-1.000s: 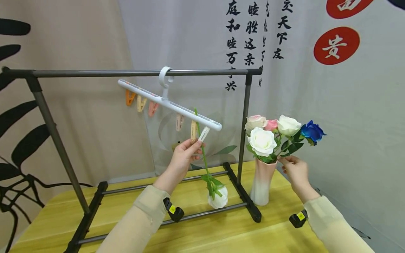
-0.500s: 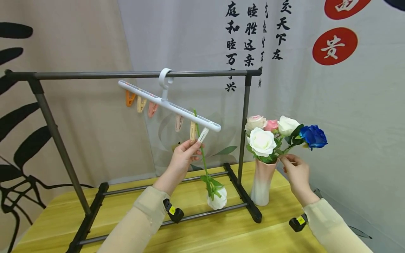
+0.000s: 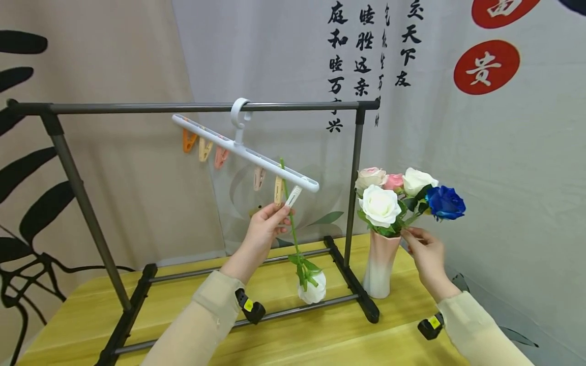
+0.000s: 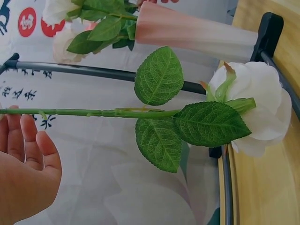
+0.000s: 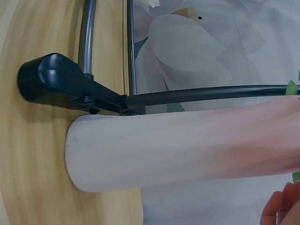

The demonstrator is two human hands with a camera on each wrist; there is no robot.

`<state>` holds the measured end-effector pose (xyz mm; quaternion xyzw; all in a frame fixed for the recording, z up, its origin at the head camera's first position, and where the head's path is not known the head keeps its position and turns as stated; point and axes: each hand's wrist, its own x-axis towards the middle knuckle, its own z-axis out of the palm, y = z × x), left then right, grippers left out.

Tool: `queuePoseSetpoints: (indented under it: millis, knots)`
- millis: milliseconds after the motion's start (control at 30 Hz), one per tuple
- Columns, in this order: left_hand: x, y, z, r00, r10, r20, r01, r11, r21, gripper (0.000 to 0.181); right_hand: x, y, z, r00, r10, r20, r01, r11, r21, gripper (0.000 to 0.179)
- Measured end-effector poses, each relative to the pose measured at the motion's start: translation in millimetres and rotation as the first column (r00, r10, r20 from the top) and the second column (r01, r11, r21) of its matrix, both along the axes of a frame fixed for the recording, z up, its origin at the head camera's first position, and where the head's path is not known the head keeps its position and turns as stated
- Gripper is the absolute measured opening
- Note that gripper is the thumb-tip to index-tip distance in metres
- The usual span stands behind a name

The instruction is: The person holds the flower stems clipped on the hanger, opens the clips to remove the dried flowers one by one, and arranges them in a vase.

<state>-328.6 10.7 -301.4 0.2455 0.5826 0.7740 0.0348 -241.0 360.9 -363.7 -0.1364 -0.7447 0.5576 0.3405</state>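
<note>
In the head view, my left hand (image 3: 263, 231) pinches the lower end of a white clothespin (image 3: 293, 196) on the right, lower end of a tilted white hanger (image 3: 256, 155). A white rose (image 3: 313, 287) hangs head down beside it, its green stem (image 4: 93, 112) passing by my left fingers and up to the hanger near a yellow clothespin (image 3: 279, 190). My right hand (image 3: 426, 251) is at the rim of a pink-and-white vase (image 3: 381, 264), thumb and forefinger pinching the stem of a blue rose (image 3: 445, 203). The right fingertips are cut off in the right wrist view.
A dark metal rack (image 3: 183, 108) carries the hanger and stands on the wooden table (image 3: 389, 338). More clothespins, such as an orange one (image 3: 188, 141), line the hanger. Other roses, including a white one (image 3: 380, 205), fill the vase, close to the rack's right foot (image 3: 352, 282).
The blue rose has swung lower and then in toward the vase, with my right hand shifting slightly. My left hand stays on the clothespin; the hanging rose has drifted slightly left.
</note>
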Motion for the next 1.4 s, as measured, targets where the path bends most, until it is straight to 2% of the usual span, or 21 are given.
queuePoseSetpoints:
  millis: [67,167,233,300,367,467,533,600,667,733,800,867,933,1033,1200,1400]
  knots:
    - [-0.2,-0.9,1.0,1.000,0.003,-0.003,-0.003,1.000,0.000,0.011,2.0,-1,-0.1,1.000,0.004,-0.003,-0.004,1.000,-0.005,0.039]
    - [0.5,-2.0,2.2,1.000,0.011,-0.003,-0.011,1.000,-0.003,0.011,10.5,-7,-0.1,0.999,0.053,-0.007,-0.054,0.991,-0.127,0.040]
    - [1.4,-2.4,2.7,1.000,0.018,0.000,-0.018,1.000,-0.002,0.011,19.5,-17,-1.8,0.995,0.102,-0.007,-0.101,0.965,-0.243,0.036]
    - [2.4,-2.8,3.0,1.000,0.022,0.003,-0.022,1.000,-0.001,0.011,30.2,-30,-4.9,0.986,0.166,-0.012,-0.160,0.923,-0.350,0.029]
    - [3.0,-3.0,3.4,1.000,0.022,0.001,-0.022,1.000,0.001,0.011,39.3,-47,-9.0,0.974,0.228,-0.007,-0.214,0.903,-0.372,0.019]
    - [3.3,-3.5,4.1,1.000,0.019,-0.008,-0.019,1.000,0.001,0.011,48.0,-77,-10.9,0.947,0.321,0.000,-0.304,0.899,-0.315,0.013]
    - [3.3,-3.7,4.5,1.000,0.013,-0.014,-0.013,1.000,0.002,0.012,50.7,-97,-9.7,0.922,0.387,-0.004,-0.379,0.901,-0.210,0.011]
    - [3.2,-3.9,4.1,1.000,0.007,-0.015,-0.007,1.000,0.000,0.013,50.4,-116,-6.1,0.890,0.454,-0.030,-0.455,0.888,-0.067,0.011]
    - [3.1,-3.4,2.9,1.000,-0.006,-0.012,0.006,1.000,-0.006,0.014,47.0,-131,-1.0,0.848,0.524,-0.083,-0.518,0.851,0.084,0.013]
    - [3.2,-2.2,1.0,1.000,-0.018,-0.009,0.017,1.000,-0.020,0.015,40.5,-144,7.3,0.811,0.570,-0.130,-0.542,0.817,0.196,0.018]
    - [3.6,0.4,-1.0,1.000,-0.024,-0.007,0.024,0.999,-0.038,0.018,31.8,-155,18.3,0.790,0.593,-0.155,-0.556,0.800,0.227,0.027]
    - [4.0,3.7,-3.0,0.999,-0.032,-0.014,0.031,0.998,-0.056,0.020,21.3,-164,31.6,0.783,0.603,-0.152,-0.576,0.796,0.187,0.037]
    - [5.6,7.3,-4.2,0.999,-0.032,-0.025,0.030,0.997,-0.077,0.025,9.7,-173,47.2,0.781,0.605,-0.153,-0.596,0.796,0.103,0.046]
    - [7.6,13.4,-4.3,0.998,-0.041,-0.039,0.036,0.993,-0.113,0.028,-10.4,-179,72.5,0.782,0.585,-0.215,-0.606,0.794,-0.040,0.050]
    - [13.4,23.8,0.8,0.997,-0.056,-0.054,0.045,0.981,-0.191,0.034,-35.7,-181,107.5,0.777,0.527,-0.343,-0.603,0.780,-0.167,0.039]
    - [16.8,25.9,3.9,0.995,-0.054,-0.082,0.035,0.977,-0.212,0.032,-44.9,-189,123.1,0.772,0.543,-0.330,-0.621,0.756,-0.209,0.026]
